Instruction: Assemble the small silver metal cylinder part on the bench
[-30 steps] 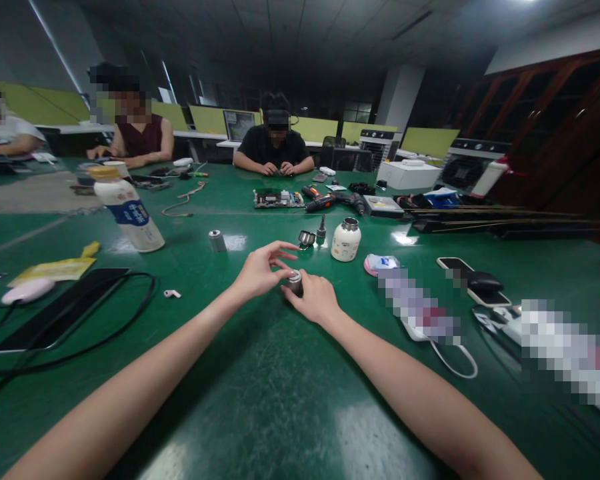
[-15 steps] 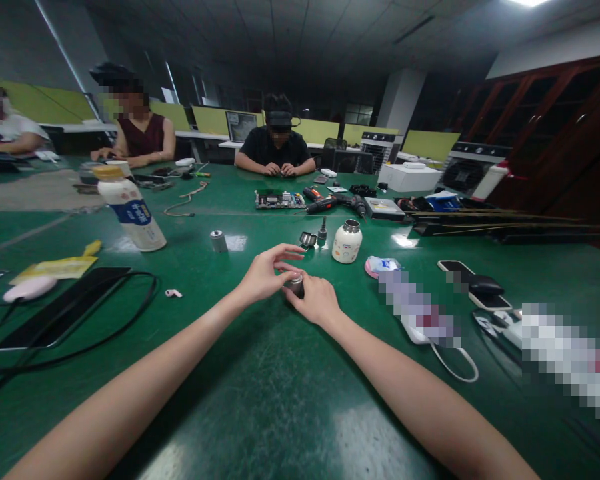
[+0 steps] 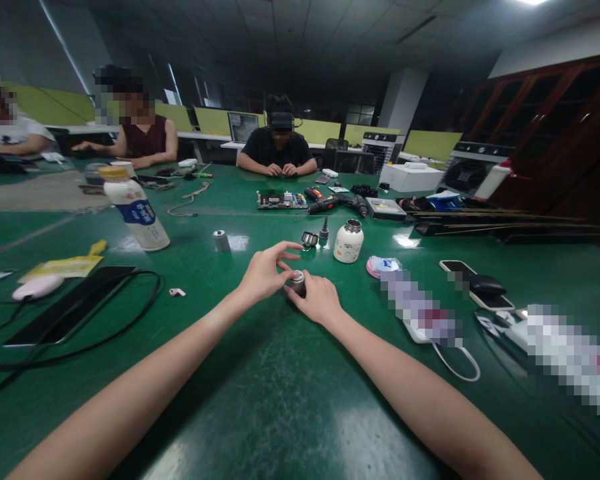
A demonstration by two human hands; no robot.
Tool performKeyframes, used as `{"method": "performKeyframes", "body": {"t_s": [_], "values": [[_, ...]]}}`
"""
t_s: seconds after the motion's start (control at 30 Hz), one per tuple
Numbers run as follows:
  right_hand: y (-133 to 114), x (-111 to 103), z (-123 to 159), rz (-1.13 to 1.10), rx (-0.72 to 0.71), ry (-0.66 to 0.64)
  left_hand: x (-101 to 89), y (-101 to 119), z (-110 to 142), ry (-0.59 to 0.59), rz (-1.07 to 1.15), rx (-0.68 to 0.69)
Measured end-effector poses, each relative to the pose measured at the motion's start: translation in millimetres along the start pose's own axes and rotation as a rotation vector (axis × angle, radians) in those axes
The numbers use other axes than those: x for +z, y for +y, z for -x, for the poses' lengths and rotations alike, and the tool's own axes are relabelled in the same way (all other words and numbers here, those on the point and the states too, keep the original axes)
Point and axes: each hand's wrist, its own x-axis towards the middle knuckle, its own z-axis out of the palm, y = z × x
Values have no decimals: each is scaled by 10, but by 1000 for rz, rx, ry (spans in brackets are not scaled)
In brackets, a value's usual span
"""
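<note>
In the head view, the right hand [image 3: 320, 298] curls its fingers around a small metal cylinder [image 3: 298, 283] at the centre, while the left hand [image 3: 266, 272] brings its thumb to the rim, fingers parted wide. From there, a white bottle [image 3: 349, 243] stands towards two o'clock, a grey cylinder [image 3: 221, 241] towards ten.

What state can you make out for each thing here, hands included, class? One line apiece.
Metal cylinder: upright, held
Right hand: curled around it
Left hand: thumb at its top, fingers spread
Grey cylinder: upright
Cream bottle: upright, uncapped
Tall bottle: standing, capped
Power drills: lying down
Earbud: lying loose
Tablet: lying flat, dark
Phone: lying flat
</note>
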Motion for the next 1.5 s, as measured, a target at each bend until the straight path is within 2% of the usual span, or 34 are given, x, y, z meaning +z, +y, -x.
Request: {"method": "performKeyframes", "body": {"t_s": [0.33, 0.53, 0.63, 0.73, 0.9, 1.03, 1.37, 1.5], "values": [[-9, -24, 0, -19, 11, -15, -32, 56, 14, 16, 16, -20], [-5, -12, -5, -34, 4, -9, 87, 35, 76, 170, -64, -12], [-3, -2, -9, -20, 6, -12, 151, 19, 94, 208, -39, -3], [-3, -1, -6, -7, 2, -1, 160, 14, 86, 172, 37, -11], [-3, -14, 5, -18, 0, 3, 112, -34, 31, 7, 240, -15], [-6, -19, 7, -16, 2, -1, 93, -118, -11, -70, 341, 3], [-24, -50, 4, 11, 7, -22, 106, -193, -48, -77, 511, -60], [-22, -44, 3, 8, 9, -16, 88, -180, -56, -82, 453, -53]]}}
